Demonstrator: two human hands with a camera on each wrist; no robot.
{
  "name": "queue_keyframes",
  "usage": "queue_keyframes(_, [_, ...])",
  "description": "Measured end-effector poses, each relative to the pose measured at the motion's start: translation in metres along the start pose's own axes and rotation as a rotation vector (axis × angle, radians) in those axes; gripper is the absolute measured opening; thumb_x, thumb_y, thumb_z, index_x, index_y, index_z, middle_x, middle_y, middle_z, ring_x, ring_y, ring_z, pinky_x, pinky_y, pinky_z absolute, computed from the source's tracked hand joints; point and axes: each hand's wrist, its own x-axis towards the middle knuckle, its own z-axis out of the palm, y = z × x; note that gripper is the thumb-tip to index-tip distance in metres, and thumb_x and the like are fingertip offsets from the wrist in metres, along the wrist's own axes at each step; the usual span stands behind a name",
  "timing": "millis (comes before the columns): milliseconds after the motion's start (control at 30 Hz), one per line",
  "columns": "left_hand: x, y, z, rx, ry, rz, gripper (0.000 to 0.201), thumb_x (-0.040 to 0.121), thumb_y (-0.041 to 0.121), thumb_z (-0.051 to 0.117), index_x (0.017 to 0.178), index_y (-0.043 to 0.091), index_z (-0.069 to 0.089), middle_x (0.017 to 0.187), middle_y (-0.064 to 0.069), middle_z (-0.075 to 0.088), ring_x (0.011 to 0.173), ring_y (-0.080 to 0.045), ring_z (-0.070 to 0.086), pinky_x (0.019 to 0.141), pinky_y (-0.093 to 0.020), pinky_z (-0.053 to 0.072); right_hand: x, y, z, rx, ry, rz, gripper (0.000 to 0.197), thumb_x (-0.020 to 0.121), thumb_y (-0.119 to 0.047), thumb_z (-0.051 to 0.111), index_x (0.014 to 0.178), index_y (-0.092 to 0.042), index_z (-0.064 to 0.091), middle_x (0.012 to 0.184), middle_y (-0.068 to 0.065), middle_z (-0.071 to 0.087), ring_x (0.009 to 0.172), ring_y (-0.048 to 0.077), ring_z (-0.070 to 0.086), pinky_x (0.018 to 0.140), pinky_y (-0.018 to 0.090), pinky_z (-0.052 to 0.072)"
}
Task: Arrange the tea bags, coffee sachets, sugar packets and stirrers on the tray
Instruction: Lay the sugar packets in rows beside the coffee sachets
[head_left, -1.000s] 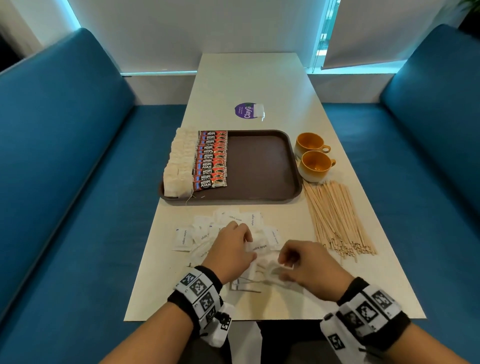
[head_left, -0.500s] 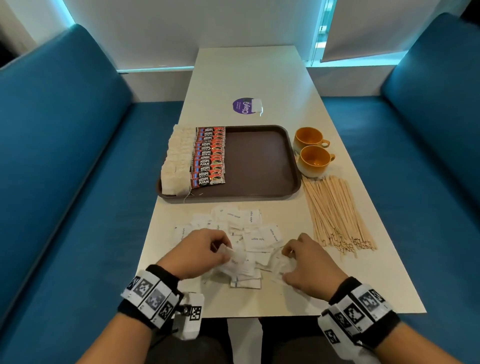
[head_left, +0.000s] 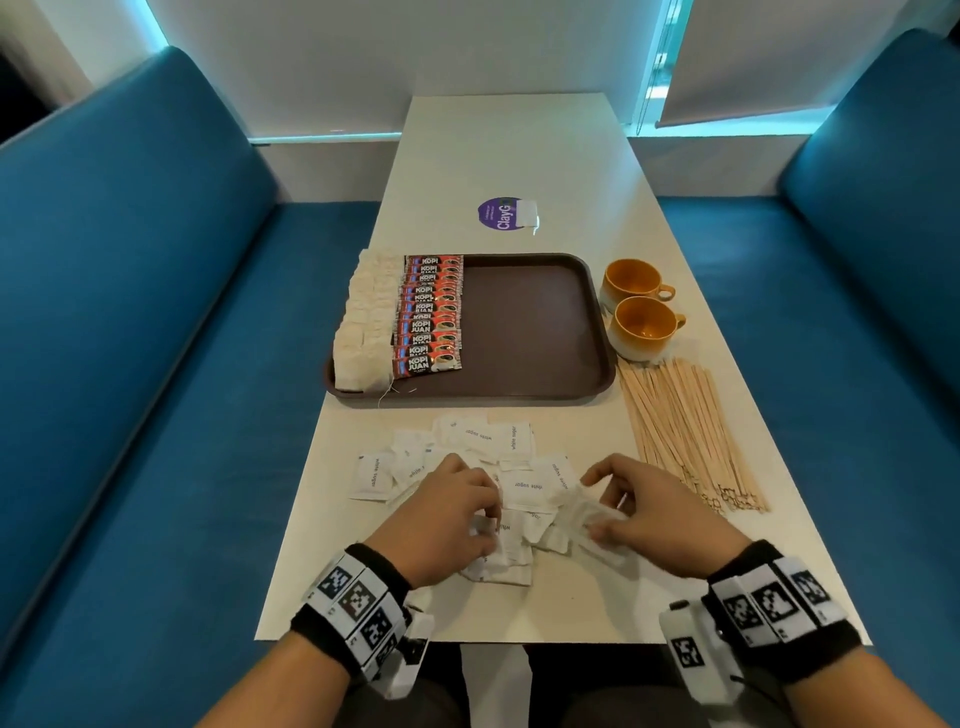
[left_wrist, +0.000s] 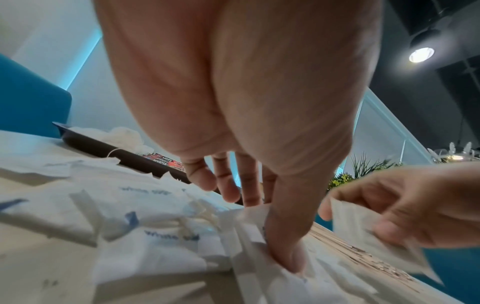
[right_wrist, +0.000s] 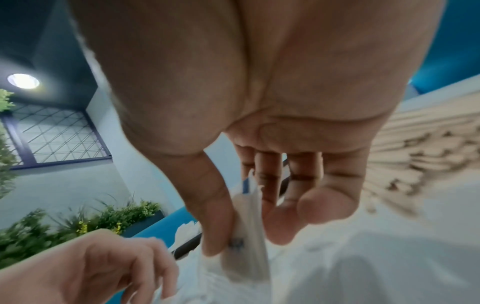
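Loose white sugar packets (head_left: 483, 441) lie scattered on the table in front of the brown tray (head_left: 530, 322). My left hand (head_left: 485, 512) is on the near side of the pile. Its thumb (left_wrist: 283, 257) presses down on packets, and one packet edge stands between thumb and fingers. My right hand (head_left: 597, 512) pinches a small stack of sugar packets (right_wrist: 246, 257) between thumb and fingers, just above the table. On the tray's left side, tea bags (head_left: 363, 322) form one column and red coffee sachets (head_left: 428, 317) the column beside it. Wooden stirrers (head_left: 685, 431) lie in a heap at the right.
Two orange cups (head_left: 641, 327) stand to the right of the tray, above the stirrers. A purple round sticker (head_left: 501, 213) is on the table behind the tray. Blue benches flank the table on both sides. The right half of the tray is bare.
My left hand drew back toward the near edge, then came in again on the pile's near side. My right hand has gathered packets and holds them slightly raised.
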Motion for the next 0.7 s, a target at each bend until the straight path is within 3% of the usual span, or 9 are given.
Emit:
queue_keyframes(133, [0.0, 0.004, -0.004, -0.045, 0.011, 0.035, 0.009, 0.087, 0.027, 0.076, 0.091, 0.027, 0.069, 0.102, 0.018, 0.057, 0.106, -0.006, 0.041, 0.09, -0.016, 0.039, 0.031, -0.016, -0.01, -0.076, -0.015, -0.054, 0.062, 0.087, -0.017, 0.076, 0.138, -0.039, 0.049, 0.098, -0.01, 0.061, 0.083, 0.005, 0.058, 0.067, 0.016, 0.039])
queue_keyframes(200, [-0.003, 0.006, -0.009, -0.17, 0.02, 0.012, 0.009, 0.086, 0.015, 0.077, 0.089, 0.021, 0.071, 0.099, 0.014, 0.059, 0.098, 0.0, 0.051, 0.084, -0.01, 0.041, 0.05, -0.022, -0.008, -0.145, -0.055, -0.059, 0.069, 0.088, -0.017, 0.074, 0.147, -0.037, 0.043, 0.101, -0.01, 0.06, 0.085, 0.004, 0.056, 0.07, 0.015, 0.039])
queue_keyframes(267, [-0.008, 0.003, -0.013, -0.283, 0.048, -0.016, 0.015, 0.082, 0.005, 0.078, 0.085, 0.018, 0.072, 0.095, 0.01, 0.063, 0.09, -0.002, 0.06, 0.08, -0.015, 0.049, 0.063, -0.023, -0.002, -0.254, -0.092, -0.052, 0.069, 0.088, -0.015, 0.071, 0.149, -0.034, 0.043, 0.109, -0.007, 0.061, 0.087, 0.005, 0.054, 0.076, 0.017, 0.041])
queue_keyframes(333, [-0.013, -0.002, -0.015, -0.309, 0.066, -0.047, 0.017, 0.08, 0.006, 0.079, 0.083, 0.02, 0.071, 0.096, 0.012, 0.062, 0.088, -0.004, 0.059, 0.081, -0.02, 0.05, 0.068, -0.022, 0.004, -0.322, -0.102, -0.039, 0.062, 0.087, -0.014, 0.067, 0.144, -0.032, 0.048, 0.115, -0.003, 0.062, 0.094, 0.01, 0.054, 0.082, 0.021, 0.043])
queue_keyframes(433, [-0.018, -0.006, -0.013, -0.273, 0.021, -0.067, 0.023, 0.077, 0.014, 0.082, 0.088, 0.027, 0.066, 0.108, 0.018, 0.058, 0.1, -0.002, 0.056, 0.087, -0.02, 0.047, 0.067, -0.02, 0.01, -0.31, -0.064, -0.036, 0.041, 0.085, -0.015, 0.069, 0.122, -0.029, 0.06, 0.106, -0.005, 0.063, 0.093, 0.013, 0.058, 0.075, 0.021, 0.044])
queue_keyframes(533, [-0.017, 0.0, -0.008, -0.142, -0.05, -0.029, 0.039, 0.078, 0.019, 0.08, 0.105, 0.036, 0.058, 0.116, 0.023, 0.053, 0.107, 0.0, 0.043, 0.089, -0.013, 0.038, 0.066, -0.018, 0.013, -0.275, 0.006, -0.014, 0.031, 0.082, -0.02, 0.075, 0.108, -0.029, 0.061, 0.107, -0.006, 0.052, 0.087, 0.009, 0.053, 0.068, 0.016, 0.039])
queue_keyframes(600, [-0.014, 0.003, -0.006, -0.117, -0.058, -0.03, 0.047, 0.079, 0.02, 0.08, 0.117, 0.037, 0.056, 0.114, 0.022, 0.056, 0.108, -0.002, 0.04, 0.091, -0.016, 0.038, 0.063, -0.016, 0.013, -0.237, 0.043, -0.006, 0.033, 0.078, -0.021, 0.08, 0.103, -0.028, 0.059, 0.104, -0.008, 0.044, 0.085, 0.007, 0.051, 0.065, 0.012, 0.036])
queue_keyframes(700, [-0.011, 0.004, -0.005, -0.098, -0.058, -0.044, 0.054, 0.081, 0.023, 0.081, 0.126, 0.037, 0.056, 0.108, 0.019, 0.057, 0.107, -0.004, 0.038, 0.094, -0.022, 0.038, 0.056, -0.011, 0.009, -0.137, 0.073, -0.036, 0.025, 0.075, -0.016, 0.08, 0.092, -0.021, 0.062, 0.098, -0.006, 0.058, 0.081, 0.009, 0.055, 0.062, 0.014, 0.039])
